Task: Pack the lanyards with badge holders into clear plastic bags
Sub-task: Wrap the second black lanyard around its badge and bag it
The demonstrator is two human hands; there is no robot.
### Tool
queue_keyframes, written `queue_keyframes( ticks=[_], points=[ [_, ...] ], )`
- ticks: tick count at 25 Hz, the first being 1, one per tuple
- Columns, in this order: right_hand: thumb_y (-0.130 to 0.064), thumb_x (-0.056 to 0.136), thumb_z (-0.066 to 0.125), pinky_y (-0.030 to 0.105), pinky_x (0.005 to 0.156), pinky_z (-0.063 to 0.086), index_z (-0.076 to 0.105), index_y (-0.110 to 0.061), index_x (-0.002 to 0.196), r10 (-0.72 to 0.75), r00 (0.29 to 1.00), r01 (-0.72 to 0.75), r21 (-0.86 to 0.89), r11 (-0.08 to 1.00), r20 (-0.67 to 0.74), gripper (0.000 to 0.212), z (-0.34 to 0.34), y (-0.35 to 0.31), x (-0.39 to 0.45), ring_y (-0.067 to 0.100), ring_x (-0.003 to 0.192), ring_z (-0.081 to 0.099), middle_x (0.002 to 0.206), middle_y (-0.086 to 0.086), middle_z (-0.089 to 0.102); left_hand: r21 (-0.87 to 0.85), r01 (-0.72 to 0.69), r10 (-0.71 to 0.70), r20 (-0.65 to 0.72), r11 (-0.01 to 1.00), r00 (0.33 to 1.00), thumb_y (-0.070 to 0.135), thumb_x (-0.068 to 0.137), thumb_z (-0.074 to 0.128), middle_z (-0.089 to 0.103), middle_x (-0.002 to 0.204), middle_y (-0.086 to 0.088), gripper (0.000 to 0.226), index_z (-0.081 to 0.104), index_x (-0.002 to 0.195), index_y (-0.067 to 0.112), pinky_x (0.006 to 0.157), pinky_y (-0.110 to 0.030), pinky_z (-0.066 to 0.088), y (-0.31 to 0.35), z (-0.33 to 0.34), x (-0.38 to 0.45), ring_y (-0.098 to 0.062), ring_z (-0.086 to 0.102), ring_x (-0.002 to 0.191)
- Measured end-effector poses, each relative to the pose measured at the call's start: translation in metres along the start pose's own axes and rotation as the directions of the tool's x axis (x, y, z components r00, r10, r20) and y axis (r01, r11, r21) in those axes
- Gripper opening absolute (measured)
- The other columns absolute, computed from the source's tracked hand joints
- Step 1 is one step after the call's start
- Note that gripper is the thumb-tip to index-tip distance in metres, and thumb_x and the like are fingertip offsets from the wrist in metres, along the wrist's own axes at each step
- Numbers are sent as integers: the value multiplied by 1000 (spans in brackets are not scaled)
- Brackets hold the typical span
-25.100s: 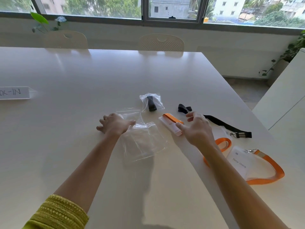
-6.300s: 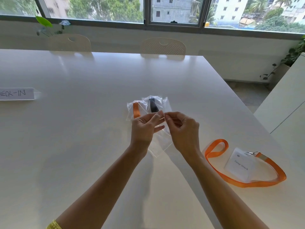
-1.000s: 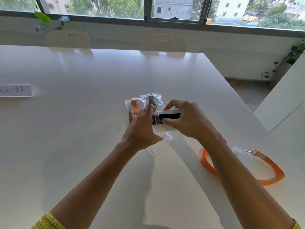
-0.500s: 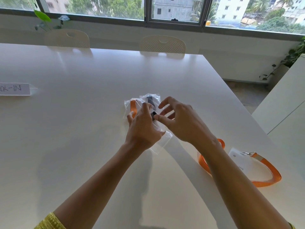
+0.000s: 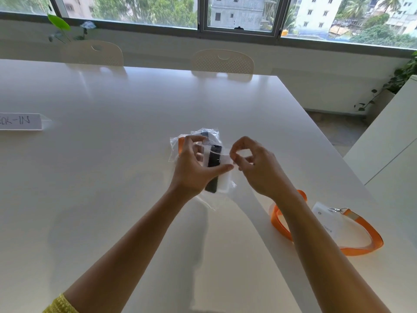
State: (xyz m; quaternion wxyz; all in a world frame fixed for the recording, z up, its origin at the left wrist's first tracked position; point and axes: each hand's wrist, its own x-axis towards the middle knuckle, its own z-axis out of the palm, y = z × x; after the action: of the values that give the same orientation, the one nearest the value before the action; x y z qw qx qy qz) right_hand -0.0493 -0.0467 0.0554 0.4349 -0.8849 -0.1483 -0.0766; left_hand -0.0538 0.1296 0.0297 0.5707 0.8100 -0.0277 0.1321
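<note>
Head view is showing the left hand (image 5: 194,168) gripping the clear bag (image 5: 222,177) holding the black lanyard (image 5: 213,168) above the table (image 5: 112,177), while the right hand (image 5: 255,168) is pinching its mouth edge, likely for sealing.

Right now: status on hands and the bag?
Left hand holds bagged black lanyard. Right hand pinches bag edge. Orange lanyard still unpacked. Nothing blocking.

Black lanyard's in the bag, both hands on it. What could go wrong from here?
1. The left hand holds the clear bag in the air while the right hand pinches its edge; the folded black lanyard may slide out if the grip loosens.
2. The right forearm crosses the loose orange lanyard; drawing back could drag it.
</note>
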Motion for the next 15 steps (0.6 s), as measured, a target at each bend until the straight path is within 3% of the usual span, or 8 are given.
queue_keyframes(
  ticks=[3,5,8,12,15],
  points=[
    [-26,100,56,33,84,58,54,-39,91,102,995,-101,197,975,7,16,-2,18,-1,15,94,69,119,-3,60,-257,112,-101,56,960,993,26,68,91,78,105,0,57,64,116,14,88,-35,61,-4,-3,1,-17,76,92],
    [-23,100,55,30,84,58,55,-34,94,132,991,-130,316,940,18,13,2,29,-4,19,94,69,115,0,60,-351,163,-146,75,922,986,27,67,87,81,96,1,45,73,107,12,95,-41,58,-9,-3,-2,-16,77,90],
    [-16,98,57,28,83,59,56,-23,100,146,989,-121,481,868,-14,7,9,39,-7,18,88,70,104,2,63,-393,208,-203,55,896,978,34,67,84,81,97,-1,37,80,98,14,101,-46,55,-16,-1,-4,-20,76,96],
    [-18,93,62,25,84,58,59,-15,119,169,985,-116,599,792,-33,26,14,47,-14,19,95,73,105,7,72,-429,248,-242,69,869,968,37,71,81,80,99,-5,27,82,92,19,103,-49,53,-21,3,-7,-25,72,102],
    [-27,86,66,30,90,58,68,-11,113,206,979,-146,688,711,-5,31,16,50,-19,22,99,73,103,9,76,-477,253,-246,80,842,966,38,70,82,77,110,-10,27,83,90,20,102,-54,52,-20,5,-10,-31,70,108]
  ],
)
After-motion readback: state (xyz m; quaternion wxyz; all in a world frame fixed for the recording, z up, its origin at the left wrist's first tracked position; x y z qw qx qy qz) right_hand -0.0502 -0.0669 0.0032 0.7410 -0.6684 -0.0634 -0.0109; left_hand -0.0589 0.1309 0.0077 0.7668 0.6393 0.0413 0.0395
